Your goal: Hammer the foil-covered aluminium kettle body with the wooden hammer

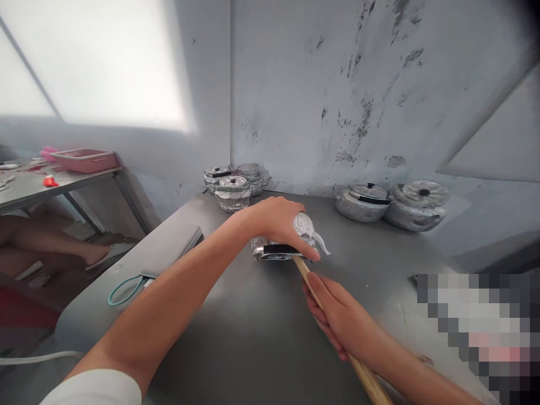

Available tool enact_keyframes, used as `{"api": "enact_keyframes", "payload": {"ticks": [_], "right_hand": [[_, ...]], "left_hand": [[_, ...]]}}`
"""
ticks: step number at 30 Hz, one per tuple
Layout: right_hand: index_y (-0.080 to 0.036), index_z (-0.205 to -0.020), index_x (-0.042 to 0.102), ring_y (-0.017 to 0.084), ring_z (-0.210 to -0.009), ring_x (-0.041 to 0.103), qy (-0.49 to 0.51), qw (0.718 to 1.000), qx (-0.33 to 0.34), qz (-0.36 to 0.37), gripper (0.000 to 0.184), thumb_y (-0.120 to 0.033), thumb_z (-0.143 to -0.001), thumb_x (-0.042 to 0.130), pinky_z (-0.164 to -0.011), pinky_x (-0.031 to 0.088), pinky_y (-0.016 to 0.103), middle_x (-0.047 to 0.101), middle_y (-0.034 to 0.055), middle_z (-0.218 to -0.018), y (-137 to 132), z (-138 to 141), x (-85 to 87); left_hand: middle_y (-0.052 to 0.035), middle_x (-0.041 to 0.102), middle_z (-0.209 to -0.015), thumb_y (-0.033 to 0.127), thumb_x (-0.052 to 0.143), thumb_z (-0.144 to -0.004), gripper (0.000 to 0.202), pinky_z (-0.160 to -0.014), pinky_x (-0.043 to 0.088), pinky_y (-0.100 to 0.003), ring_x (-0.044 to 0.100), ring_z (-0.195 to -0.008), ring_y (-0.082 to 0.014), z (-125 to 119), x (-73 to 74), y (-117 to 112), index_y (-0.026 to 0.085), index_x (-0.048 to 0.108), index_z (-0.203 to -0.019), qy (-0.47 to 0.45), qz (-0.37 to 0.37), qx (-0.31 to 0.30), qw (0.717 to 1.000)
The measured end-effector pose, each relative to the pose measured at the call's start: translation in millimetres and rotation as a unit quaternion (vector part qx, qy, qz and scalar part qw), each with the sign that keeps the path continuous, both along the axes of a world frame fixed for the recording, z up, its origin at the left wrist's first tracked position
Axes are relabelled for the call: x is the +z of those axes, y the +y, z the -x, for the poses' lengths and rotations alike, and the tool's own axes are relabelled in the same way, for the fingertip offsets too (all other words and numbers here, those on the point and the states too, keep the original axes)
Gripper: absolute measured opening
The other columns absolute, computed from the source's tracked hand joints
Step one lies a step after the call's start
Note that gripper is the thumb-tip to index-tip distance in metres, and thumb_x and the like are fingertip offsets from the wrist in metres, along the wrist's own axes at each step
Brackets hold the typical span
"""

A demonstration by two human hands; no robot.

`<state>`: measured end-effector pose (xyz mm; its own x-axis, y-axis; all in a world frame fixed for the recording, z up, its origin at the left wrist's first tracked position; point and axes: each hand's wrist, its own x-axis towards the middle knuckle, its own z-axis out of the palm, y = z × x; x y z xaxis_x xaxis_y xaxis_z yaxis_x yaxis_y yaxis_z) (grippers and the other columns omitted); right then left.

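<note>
My left hand (280,219) is wrapped over a small silver kettle (304,226) with an embossed surface, tipped on its side above the grey table (253,349). The kettle's curved spout points right, and its black-gripped handle (280,249) faces me. Closed around a pale wooden stick (366,378), my right hand (331,315) is just below and to the right of the kettle. The stick's upper end meets the kettle near the handle; whether it goes inside, I cannot tell.
Several silver pots and kettles (233,194) stand at the back left. Two larger lidded pots (363,203) sit at the back right by the wall. A flat grey case (171,247) with a teal loop (123,291) lies left. Another table holds a pink basket (86,161); a person's legs (54,242) show below.
</note>
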<state>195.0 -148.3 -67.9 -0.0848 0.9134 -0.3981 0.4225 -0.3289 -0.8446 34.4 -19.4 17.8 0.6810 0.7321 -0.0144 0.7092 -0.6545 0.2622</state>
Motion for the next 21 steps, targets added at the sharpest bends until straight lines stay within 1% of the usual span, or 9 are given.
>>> {"api": "enact_keyframes", "payload": {"ticks": [2,6,9,14,15,18,21], "right_hand": [[-0.024,-0.081,0.044,0.006,-0.031,0.029,-0.002,1.000,0.002,-0.001,0.038,-0.049,-0.104,0.026,-0.026,0.031,0.017,0.033,-0.0120,-0.052,0,0,-1.3],[-0.023,-0.081,0.044,0.005,-0.030,0.030,-0.019,1.000,0.001,0.021,0.037,-0.045,-0.105,0.025,-0.025,0.032,0.017,0.034,-0.0117,-0.053,3,-1,-4.2],[-0.023,-0.082,0.045,0.005,-0.030,0.028,-0.021,0.999,0.004,0.024,0.038,-0.046,-0.105,0.024,-0.024,0.031,0.017,0.034,-0.0116,-0.053,4,-2,-6.8],[-0.022,-0.090,0.048,0.005,-0.031,0.032,-0.025,1.000,-0.006,-0.011,0.039,-0.050,-0.104,0.024,-0.025,0.031,0.016,0.036,-0.0113,-0.057,1,-1,-12.2],[-0.022,-0.091,0.048,0.004,-0.031,0.031,-0.026,1.000,-0.010,-0.011,0.040,-0.051,-0.104,0.024,-0.025,0.030,0.016,0.037,-0.0113,-0.058,0,0,-12.1],[-0.022,-0.092,0.048,0.004,-0.031,0.029,-0.024,0.999,-0.019,0.021,0.039,-0.050,-0.104,0.025,-0.024,0.031,0.017,0.037,-0.0115,-0.058,-2,3,-8.7],[-0.022,-0.090,0.048,0.004,-0.031,0.028,-0.005,1.000,-0.011,-0.006,0.040,-0.050,-0.104,0.024,-0.024,0.031,0.017,0.036,-0.0118,-0.057,-2,3,-5.3]], "left_hand": [[-0.0115,0.060,-0.140,0.093,0.063,-0.049,0.123,-0.088,0.051,-0.040,0.055,-0.124,-0.0380,1,1.0,0,0.024,0.044,-0.150,-0.001,0.004,0.002,1.000],[-0.0117,0.063,-0.136,0.091,0.064,-0.051,0.121,-0.085,0.051,-0.038,0.057,-0.122,-0.0382,1,2.0,0,0.025,0.044,-0.150,-0.003,0.015,0.006,1.000],[-0.0117,0.064,-0.134,0.091,0.064,-0.051,0.121,-0.085,0.050,-0.038,0.057,-0.121,-0.0378,2,2.2,0,0.024,0.044,-0.150,-0.004,0.015,0.005,1.000],[-0.0107,0.065,-0.131,0.091,0.065,-0.051,0.118,-0.083,0.050,-0.037,0.059,-0.118,-0.0372,1,2.6,1,0.025,0.047,-0.147,-0.009,0.018,0.004,1.000],[-0.0107,0.065,-0.131,0.090,0.065,-0.051,0.118,-0.084,0.050,-0.037,0.059,-0.118,-0.0374,1,2.5,1,0.025,0.047,-0.148,-0.010,0.020,0.004,1.000],[-0.0117,0.065,-0.130,0.088,0.066,-0.053,0.117,-0.086,0.049,-0.039,0.059,-0.118,-0.0391,1,1.7,1,0.024,0.046,-0.149,-0.009,0.020,0.007,1.000],[-0.0120,0.065,-0.131,0.087,0.067,-0.053,0.116,-0.086,0.049,-0.039,0.059,-0.119,-0.0398,1,0.9,1,0.024,0.046,-0.148,-0.008,0.016,0.009,1.000]]}}
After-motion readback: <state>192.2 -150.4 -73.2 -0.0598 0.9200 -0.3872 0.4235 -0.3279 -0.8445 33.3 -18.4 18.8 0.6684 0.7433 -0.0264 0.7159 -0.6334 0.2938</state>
